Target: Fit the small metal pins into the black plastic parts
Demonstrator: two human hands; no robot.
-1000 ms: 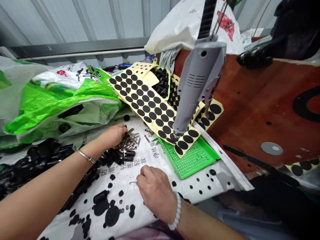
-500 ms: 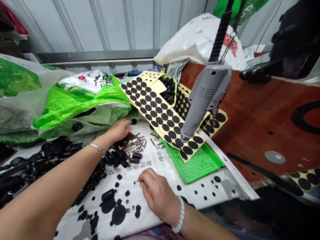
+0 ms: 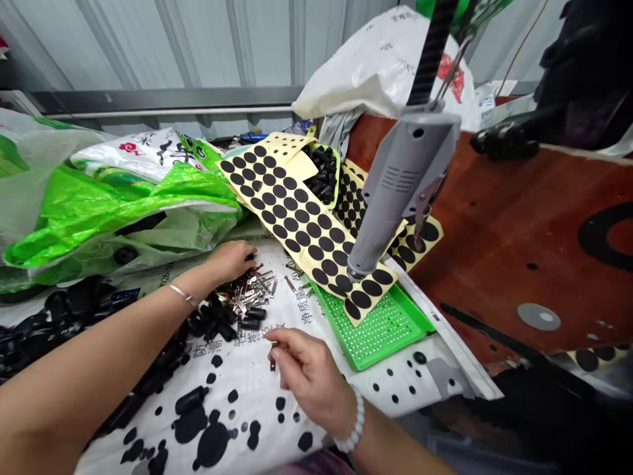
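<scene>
A person's right hand [image 3: 311, 379] pinches a small, flat metal strip [image 3: 273, 363] between thumb and forefinger, its long axis running up and down in view. Ahead and to its left, on the white-covered counter [image 3: 252, 371], lies a loose pile of shiny metal strips [image 3: 257, 289] — nearer the left hand [image 3: 230, 262], whose curled fingers meet a small black piece [image 3: 251, 256]; gripped or merely touched, I cannot tell.

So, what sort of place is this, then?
Probably a small assembly workshop: a long grey handheld power tool hangs from above, small flat silvery metal strips lie piled beside black cylindrical pieces, and a cream paper sheet of round black dots overlaps a bright green perforated tray.
</scene>
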